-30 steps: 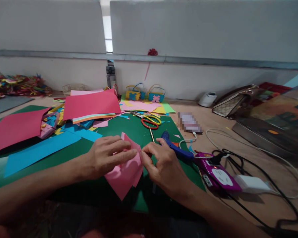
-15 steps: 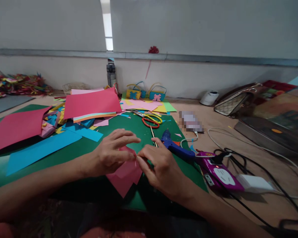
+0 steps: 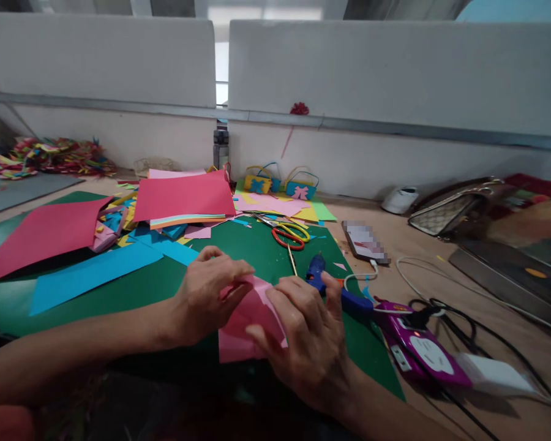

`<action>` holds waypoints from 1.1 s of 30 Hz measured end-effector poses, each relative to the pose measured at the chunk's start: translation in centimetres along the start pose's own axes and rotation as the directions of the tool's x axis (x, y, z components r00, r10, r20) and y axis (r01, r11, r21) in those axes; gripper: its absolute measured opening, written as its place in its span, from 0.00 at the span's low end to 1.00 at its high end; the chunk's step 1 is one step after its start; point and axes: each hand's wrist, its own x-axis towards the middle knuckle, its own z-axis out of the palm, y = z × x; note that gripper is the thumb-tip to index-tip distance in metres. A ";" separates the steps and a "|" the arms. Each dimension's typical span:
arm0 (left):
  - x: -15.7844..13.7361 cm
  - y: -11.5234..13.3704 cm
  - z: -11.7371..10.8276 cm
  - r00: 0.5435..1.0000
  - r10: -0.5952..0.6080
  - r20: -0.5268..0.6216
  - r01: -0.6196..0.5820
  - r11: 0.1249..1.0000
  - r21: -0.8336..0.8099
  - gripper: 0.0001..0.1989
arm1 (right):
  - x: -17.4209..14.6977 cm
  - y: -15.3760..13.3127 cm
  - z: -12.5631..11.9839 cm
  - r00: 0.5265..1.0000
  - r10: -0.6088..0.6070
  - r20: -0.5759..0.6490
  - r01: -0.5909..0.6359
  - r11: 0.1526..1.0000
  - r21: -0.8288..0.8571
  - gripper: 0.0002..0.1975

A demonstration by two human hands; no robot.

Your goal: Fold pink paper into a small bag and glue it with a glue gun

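A folded piece of pink paper [image 3: 256,309] is held up over the green cutting mat [image 3: 183,309], between my two hands. My left hand [image 3: 211,300] pinches its upper left part between thumb and fingers. At the paper's right side, my right hand [image 3: 303,334] has its fingers curled round the edge, with the thumb lying in front of the sheet. Just beyond the right hand lies a blue glue gun [image 3: 356,301]. A thin gold-coloured stick [image 3: 292,260] and scissors with red and yellow handles [image 3: 290,236] lie further back on the mat.
Blue paper strips [image 3: 96,278] and red sheets [image 3: 50,229] lie left. Behind is a paper stack [image 3: 183,196], beside small paper handbags [image 3: 302,190]. To the right are a phone [image 3: 365,242], a purple power strip [image 3: 425,349], cables and a brown bag [image 3: 450,211].
The pink paper has been turned and its broad face now shows between my hands. My right hand has shifted from a fingertip pinch to the paper's right edge. The view has tilted up.
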 end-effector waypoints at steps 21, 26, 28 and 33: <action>-0.2 0.6 0.0 0.986 -0.013 0.167 0.017 1.000 -0.024 0.08 | -0.4 0.5 0.1 0.997 -0.073 -0.040 0.072 0.997 -0.016 0.08; -0.2 0.5 0.0 0.985 -0.009 0.173 0.014 1.000 -0.024 0.08 | -0.5 0.5 0.2 0.996 -0.074 -0.047 0.074 0.997 0.002 0.08; -0.2 0.6 -0.1 0.986 -0.006 0.169 0.011 0.999 -0.031 0.08 | -0.5 0.5 0.3 0.997 -0.068 -0.042 0.068 0.998 0.003 0.08; -0.1 0.8 -0.2 0.985 0.004 0.175 0.007 0.998 -0.061 0.08 | -0.4 0.5 0.2 0.999 -0.047 -0.027 0.048 0.999 0.026 0.09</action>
